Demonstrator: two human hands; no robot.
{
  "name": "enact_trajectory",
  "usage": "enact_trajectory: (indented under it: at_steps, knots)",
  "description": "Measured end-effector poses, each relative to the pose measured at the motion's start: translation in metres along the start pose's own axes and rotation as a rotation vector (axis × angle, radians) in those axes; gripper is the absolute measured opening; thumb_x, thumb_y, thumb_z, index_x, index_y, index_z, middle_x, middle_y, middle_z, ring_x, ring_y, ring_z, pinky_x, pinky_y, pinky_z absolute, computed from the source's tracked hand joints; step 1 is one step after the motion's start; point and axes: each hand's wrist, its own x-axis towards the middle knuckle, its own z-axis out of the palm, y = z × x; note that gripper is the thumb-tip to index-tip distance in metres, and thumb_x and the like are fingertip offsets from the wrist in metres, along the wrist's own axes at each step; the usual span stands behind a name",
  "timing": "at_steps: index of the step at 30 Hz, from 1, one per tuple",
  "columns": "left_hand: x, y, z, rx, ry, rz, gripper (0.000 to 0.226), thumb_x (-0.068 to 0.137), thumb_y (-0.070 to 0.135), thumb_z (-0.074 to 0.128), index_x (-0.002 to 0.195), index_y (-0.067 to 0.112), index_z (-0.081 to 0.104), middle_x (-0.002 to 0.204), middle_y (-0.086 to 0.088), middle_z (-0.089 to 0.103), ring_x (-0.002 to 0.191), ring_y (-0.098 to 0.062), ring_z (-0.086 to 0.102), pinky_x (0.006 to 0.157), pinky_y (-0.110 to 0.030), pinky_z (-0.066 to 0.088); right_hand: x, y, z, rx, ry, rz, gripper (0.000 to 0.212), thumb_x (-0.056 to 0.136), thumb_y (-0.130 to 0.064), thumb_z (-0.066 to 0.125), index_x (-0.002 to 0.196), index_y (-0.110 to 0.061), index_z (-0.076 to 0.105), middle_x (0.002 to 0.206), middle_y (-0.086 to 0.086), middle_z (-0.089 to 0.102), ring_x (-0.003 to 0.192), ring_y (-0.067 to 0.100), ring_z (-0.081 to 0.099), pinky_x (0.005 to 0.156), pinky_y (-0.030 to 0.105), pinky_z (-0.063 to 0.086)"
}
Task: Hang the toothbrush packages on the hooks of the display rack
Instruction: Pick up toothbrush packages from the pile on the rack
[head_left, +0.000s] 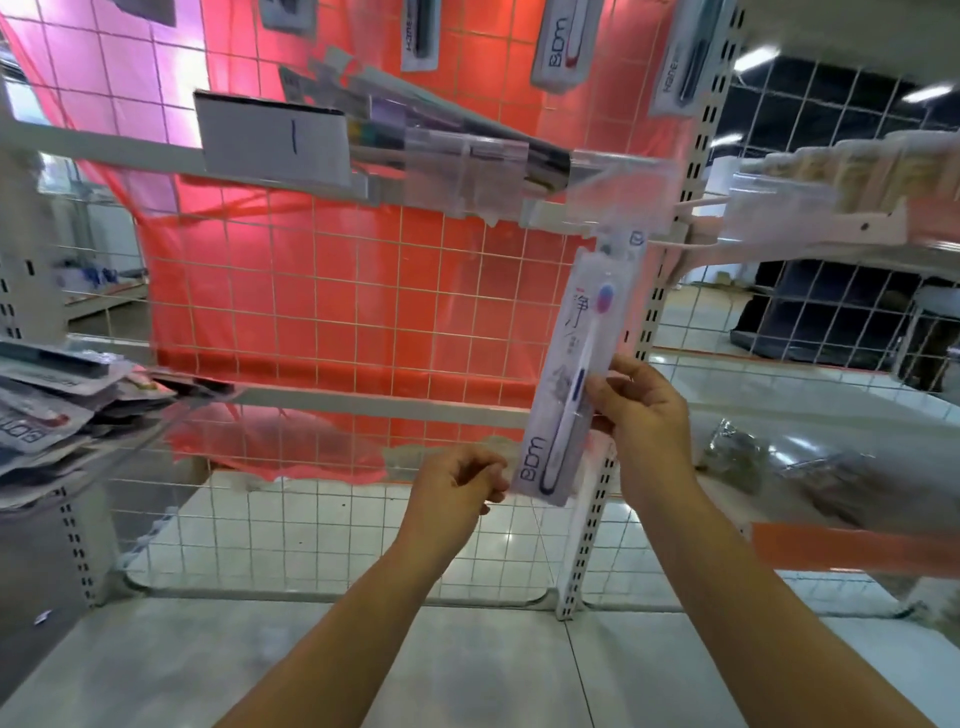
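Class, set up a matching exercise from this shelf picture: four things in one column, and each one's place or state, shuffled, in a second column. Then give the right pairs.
Things:
1. toothbrush package
2. left hand
3. pile of packages
4. red sheet

Places or states:
A. behind the wire grid
B. on the left shelf
C. gripped by the right hand
D. at the package's bottom corner

Pairs: 1-C, 2-D, 3-B, 4-A
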Motion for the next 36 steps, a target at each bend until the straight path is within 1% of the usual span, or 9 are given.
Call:
enact_trajectory:
  at_steps: [5, 9, 15, 20, 23, 26, 29, 31, 36]
  knots:
    - [0.016, -0.016, -0.009, 0.038, 0.029, -0.056, 0.017, 0.090, 0.004, 0.055, 0.086, 0.016, 0.066, 0.069, 0.004, 0.067, 0.062, -0.003, 0.063, 0.058, -0.015, 0.049, 0.016, 0.004, 0.018, -0.019, -0.071, -0.057, 0.024, 0.088, 0.003, 0.056, 0.096, -0.017, 0.068, 0.070, -0.004, 0.071, 0.065, 0.011, 0.067, 0.058, 0.023, 0.055]
    - [0.027, -0.027, -0.015, 0.023, 0.051, -0.108, 0.018, 0.089, 0.003, 0.056, 0.082, 0.017, 0.065, 0.067, 0.002, 0.067, 0.058, -0.001, 0.062, 0.057, -0.016, 0.049, 0.033, 0.016, 0.023, -0.076, -0.062, -0.025, 0.029, 0.088, -0.002, 0.057, 0.115, -0.007, 0.065, 0.081, 0.002, 0.072, 0.070, 0.014, 0.068, 0.059, 0.025, 0.057]
    - [0.044, -0.040, -0.023, 0.091, 0.049, -0.086, 0.020, 0.090, 0.001, 0.055, 0.082, 0.017, 0.065, 0.069, 0.001, 0.067, 0.058, -0.002, 0.062, 0.057, -0.018, 0.048, 0.091, 0.032, 0.034, -0.114, -0.044, 0.059, 0.030, 0.089, -0.002, 0.057, 0.117, -0.010, 0.062, 0.065, -0.009, 0.070, 0.058, 0.006, 0.066, 0.052, 0.018, 0.052]
    - [0.054, -0.042, -0.029, 0.075, 0.067, -0.114, 0.016, 0.090, 0.004, 0.056, 0.084, 0.016, 0.065, 0.068, 0.003, 0.067, 0.056, 0.001, 0.062, 0.056, -0.015, 0.049, 0.146, 0.041, 0.047, -0.270, 0.038, 0.154, 0.022, 0.089, 0.000, 0.058, 0.108, -0.007, 0.067, 0.087, 0.010, 0.067, 0.075, 0.025, 0.063, 0.067, 0.030, 0.056]
    - [0.056, -0.042, -0.036, 0.061, 0.088, -0.121, 0.019, 0.090, 0.003, 0.056, 0.082, 0.017, 0.066, 0.066, 0.002, 0.068, 0.058, -0.003, 0.063, 0.057, -0.019, 0.050, 0.171, 0.043, 0.053, -0.367, 0.059, 0.193, 0.024, 0.089, 0.006, 0.053, 0.099, -0.009, 0.069, 0.082, 0.011, 0.065, 0.073, 0.029, 0.062, 0.066, 0.033, 0.058]
    - [0.055, -0.041, -0.045, 0.052, 0.115, -0.135, 0.018, 0.089, 0.003, 0.055, 0.082, 0.016, 0.067, 0.067, 0.000, 0.069, 0.062, -0.010, 0.064, 0.058, -0.021, 0.049, 0.182, 0.049, 0.058, -0.396, 0.070, 0.225, 0.022, 0.088, 0.007, 0.054, 0.102, -0.002, 0.068, 0.089, 0.016, 0.067, 0.080, 0.033, 0.064, 0.077, 0.047, 0.055]
    - [0.054, -0.040, -0.053, 0.077, 0.115, -0.137, 0.018, 0.090, 0.005, 0.055, 0.082, 0.017, 0.066, 0.071, -0.001, 0.069, 0.066, -0.012, 0.065, 0.060, -0.022, 0.050, 0.179, 0.055, 0.061, -0.395, 0.088, 0.237, 0.010, 0.087, 0.001, 0.060, 0.090, -0.001, 0.069, 0.078, 0.013, 0.062, 0.073, 0.028, 0.060, 0.073, 0.044, 0.055]
    - [0.052, -0.038, -0.058, 0.102, 0.089, -0.144, 0.018, 0.091, 0.005, 0.054, 0.083, 0.017, 0.066, 0.072, -0.001, 0.069, 0.065, -0.010, 0.065, 0.061, -0.022, 0.049, 0.171, 0.059, 0.062, -0.522, 0.059, 0.208, 0.015, 0.087, -0.003, 0.060, 0.074, -0.007, 0.065, 0.070, 0.009, 0.059, 0.064, 0.024, 0.057, 0.062, 0.035, 0.049]
    - [0.046, -0.033, -0.066, 0.299, 0.011, -0.114, 0.013, 0.092, 0.007, 0.053, 0.088, 0.013, 0.064, 0.080, -0.003, 0.065, 0.070, -0.010, 0.061, 0.054, -0.008, 0.043, 0.116, 0.052, 0.058, -1.047, -0.148, 0.233, 0.028, 0.092, -0.006, 0.047, 0.115, 0.000, 0.061, 0.117, 0.015, 0.062, 0.089, 0.020, 0.052, 0.071, 0.023, 0.045]
